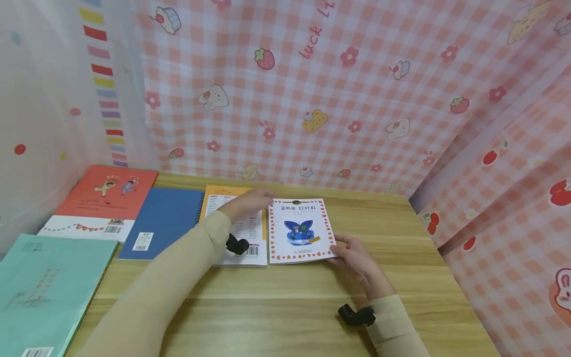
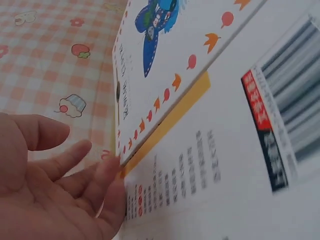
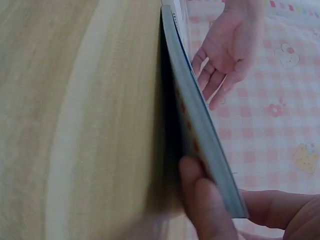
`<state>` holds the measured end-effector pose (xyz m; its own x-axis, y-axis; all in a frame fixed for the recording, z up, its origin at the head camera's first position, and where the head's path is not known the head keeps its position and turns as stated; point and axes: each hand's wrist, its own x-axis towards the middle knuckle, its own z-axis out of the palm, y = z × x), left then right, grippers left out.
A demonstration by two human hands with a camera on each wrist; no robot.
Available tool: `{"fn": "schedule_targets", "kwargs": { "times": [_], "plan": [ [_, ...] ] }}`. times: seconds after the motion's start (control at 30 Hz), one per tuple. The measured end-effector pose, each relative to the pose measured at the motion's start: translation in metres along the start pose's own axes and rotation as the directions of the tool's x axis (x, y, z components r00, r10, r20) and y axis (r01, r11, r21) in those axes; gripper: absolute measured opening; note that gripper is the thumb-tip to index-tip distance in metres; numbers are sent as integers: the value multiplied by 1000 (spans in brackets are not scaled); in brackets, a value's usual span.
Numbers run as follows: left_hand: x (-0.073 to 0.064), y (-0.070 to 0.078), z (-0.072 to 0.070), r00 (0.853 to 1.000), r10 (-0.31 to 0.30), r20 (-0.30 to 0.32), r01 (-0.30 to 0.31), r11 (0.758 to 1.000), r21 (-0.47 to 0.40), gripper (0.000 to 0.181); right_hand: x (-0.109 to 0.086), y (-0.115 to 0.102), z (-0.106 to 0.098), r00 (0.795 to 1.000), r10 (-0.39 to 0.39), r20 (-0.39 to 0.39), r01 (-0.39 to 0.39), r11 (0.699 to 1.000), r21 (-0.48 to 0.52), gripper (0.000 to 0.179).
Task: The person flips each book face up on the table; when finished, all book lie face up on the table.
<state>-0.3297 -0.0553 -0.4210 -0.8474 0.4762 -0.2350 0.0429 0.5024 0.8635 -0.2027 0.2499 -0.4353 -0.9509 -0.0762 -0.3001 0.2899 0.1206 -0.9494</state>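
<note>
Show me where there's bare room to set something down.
Bare table lies right of the white book, between the right hand and pink curtain, and in front, between the sleeves. The left is crowded: green book, red book, blue notebook, orange-and-white book.

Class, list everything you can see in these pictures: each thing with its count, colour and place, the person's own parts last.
Butterfly-cover book: 1, white, right end of the row
Text-covered book: 1, orange and white, left of it
Spiral-bound notebook: 1, blue, further left
Red-and-white book: 1, back left
Teal book: 1, teal, front left
Table: 1, wood-brown, under the books
Checked cloth: pieces unclear, pink and white, behind and right
Spotted sheet: 1, whitish, left
Wrist devices: 2, black, one per wrist
Sleeves: 2, beige, on the arms
Left hand: 1, by the butterfly-cover book's far left corner
Right hand: 1, gripping its near right corner
</note>
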Motion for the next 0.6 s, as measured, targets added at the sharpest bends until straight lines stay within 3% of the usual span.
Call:
{"fn": "schedule_targets", "kwargs": {
  "times": [0.13, 0.3, 0.6],
  "plan": [
    [-8, -4, -11, 1000, 21, -1, -21, 999, -40, 48, -3, -3, 1, 999, -47, -15, 45, 994, -97, 48],
    [-24, -14, -32, 1000, 20, -8, -21, 996, -92, 46, -5, -4, 1, 998, -56, -13, 54, 988, -148, 45],
    [-71, -30, -64, 995, -69, 71, 80, 983, -168, 52, -10, -5, 1, 999, -5, -32, -1, 984, -176, 48]
  ]
}}
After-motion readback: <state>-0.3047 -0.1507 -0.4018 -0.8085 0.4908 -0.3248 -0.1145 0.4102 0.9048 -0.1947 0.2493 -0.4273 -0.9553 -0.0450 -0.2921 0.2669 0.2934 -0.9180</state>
